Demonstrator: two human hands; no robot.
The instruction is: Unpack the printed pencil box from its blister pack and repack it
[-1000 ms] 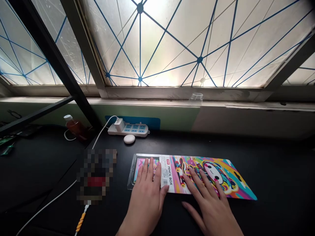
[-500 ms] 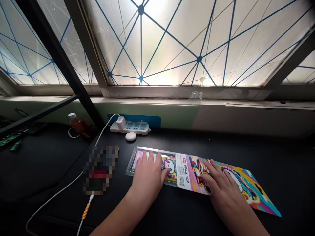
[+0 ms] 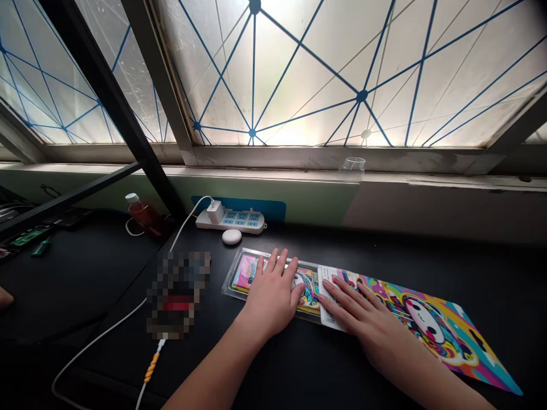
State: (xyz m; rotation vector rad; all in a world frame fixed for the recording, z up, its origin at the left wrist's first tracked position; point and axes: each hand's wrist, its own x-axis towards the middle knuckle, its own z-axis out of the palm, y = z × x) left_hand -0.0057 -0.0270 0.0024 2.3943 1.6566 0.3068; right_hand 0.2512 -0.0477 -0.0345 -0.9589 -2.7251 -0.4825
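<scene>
Dark desk (image 3: pixel 85 285) below a frosted window (image 3: pixel 299 74) crossed with blue lines. Near the front, about centre: pencil box (image 3: pixel 243 273) in a clear tray, lying flat and lengthwise. Bright cartoon card sleeve (image 3: pixel 431 324) meeting only its right end and angling off toward the near right.

Left hand (image 3: pixel 271 293) palm down on the box, fingers spread wide, gripping nothing. Seems to pin the tray to the desk so it cannot slide. Right hand (image 3: pixel 363 319) flat on the white end of the sleeve, fingers straight and slightly fanned, pressing rather than pinching. Looks like a hold by friction on smooth card.

Behind, against the wall: power strip (image 3: pixel 233 219) with a charger plugged in, white cable (image 3: pixel 106 327) trailing to the near left, small white oval puck (image 3: pixel 232 236), bottle (image 3: pixel 145 215) of reddish drink farther left. Clear cup (image 3: pixel 354 165) on the sill.
</scene>
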